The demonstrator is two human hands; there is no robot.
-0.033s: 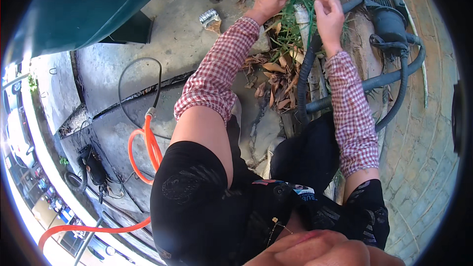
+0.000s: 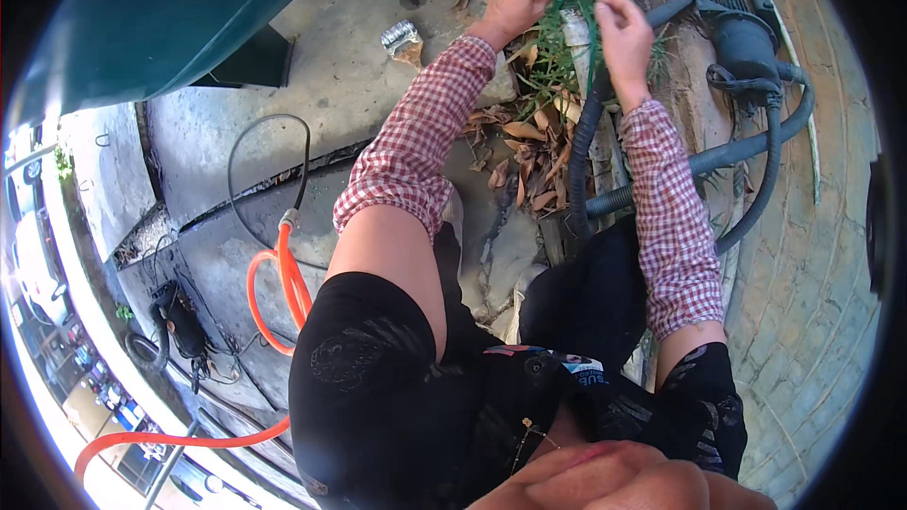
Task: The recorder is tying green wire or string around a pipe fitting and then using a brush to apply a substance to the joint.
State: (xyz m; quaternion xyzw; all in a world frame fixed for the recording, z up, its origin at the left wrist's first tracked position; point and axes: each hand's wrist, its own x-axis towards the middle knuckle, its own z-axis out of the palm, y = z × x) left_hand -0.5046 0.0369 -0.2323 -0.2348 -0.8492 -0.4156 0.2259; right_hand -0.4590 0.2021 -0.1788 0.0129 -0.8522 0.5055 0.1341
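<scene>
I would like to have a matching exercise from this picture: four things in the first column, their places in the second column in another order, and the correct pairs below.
Things:
1. orange hose
2. motor
3. green string
4. brush

Places:
A. between the left hand and the right hand
B. on the concrete, left of the left wrist
C. looped, left of the person's black shirt
D. right of the right checked sleeve

Pairs: 1-C, 2-D, 3-A, 4-B
</scene>
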